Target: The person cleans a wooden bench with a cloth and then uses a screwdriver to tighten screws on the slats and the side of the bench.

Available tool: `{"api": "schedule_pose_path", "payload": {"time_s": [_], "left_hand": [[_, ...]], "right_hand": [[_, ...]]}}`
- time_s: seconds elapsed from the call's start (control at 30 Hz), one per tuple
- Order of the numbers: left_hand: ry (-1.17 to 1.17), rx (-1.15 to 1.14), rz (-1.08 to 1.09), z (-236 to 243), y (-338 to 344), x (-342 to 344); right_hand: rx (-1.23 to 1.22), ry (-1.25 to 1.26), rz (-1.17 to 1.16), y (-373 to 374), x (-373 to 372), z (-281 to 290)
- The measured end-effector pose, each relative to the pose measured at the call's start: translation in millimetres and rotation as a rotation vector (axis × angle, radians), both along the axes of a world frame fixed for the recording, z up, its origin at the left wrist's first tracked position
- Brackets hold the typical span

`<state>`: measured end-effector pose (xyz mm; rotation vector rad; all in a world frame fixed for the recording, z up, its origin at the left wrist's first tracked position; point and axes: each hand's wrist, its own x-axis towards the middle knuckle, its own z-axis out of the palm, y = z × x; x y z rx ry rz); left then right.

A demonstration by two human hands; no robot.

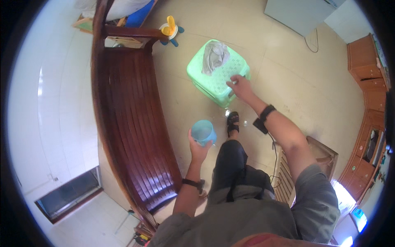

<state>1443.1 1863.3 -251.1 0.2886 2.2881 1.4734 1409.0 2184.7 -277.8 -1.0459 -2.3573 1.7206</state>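
In my left hand [198, 149] is a blue, see-through plastic cup [203, 131], its round mouth tipped up toward me. My fingers wrap its side and lower part. My right hand [242, 87] reaches out over the near right edge of a light green plastic stool [218, 80] with a pierced top. Its fingers are bent and slightly apart, with nothing visible between them. Whether they touch the stool, I cannot tell. A crumpled grey cloth [215, 57] lies on the far part of the stool's top.
A long dark wooden bench [135, 123] runs along the left. Beyond its far end stands a small white and yellow stool with blue feet [172, 31]. Wooden cabinets [364, 61] line the right side. A slatted wooden chair [284, 177] is beside me. Tiled floor [279, 82] surrounds the green stool.
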Motion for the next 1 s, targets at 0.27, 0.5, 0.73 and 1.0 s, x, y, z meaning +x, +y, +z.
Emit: {"api": "schedule_pose_path", "payload": {"time_s": [0.27,0.5,0.73,1.0], "left_hand": [[-0.031,-0.12,0.049,-33.9,37.1,-105.0],[-0.098,-0.028,0.043,-39.0,138.2,-189.2],[0.089,0.022,-0.21,-71.8,228.3,-218.7],[0.262,-0.291,-0.108,-71.6,210.4,-190.8]], "right_hand": [[0.77,-0.031,0.035,29.2,-170.5,-56.9],[0.702,0.006,0.206,36.1,-52.6,-89.1],[0.142,-0.44,-0.301,-3.3,208.7,-122.2],[-0.656,-0.228,-0.928,-67.3,318.2,-32.8]]}}
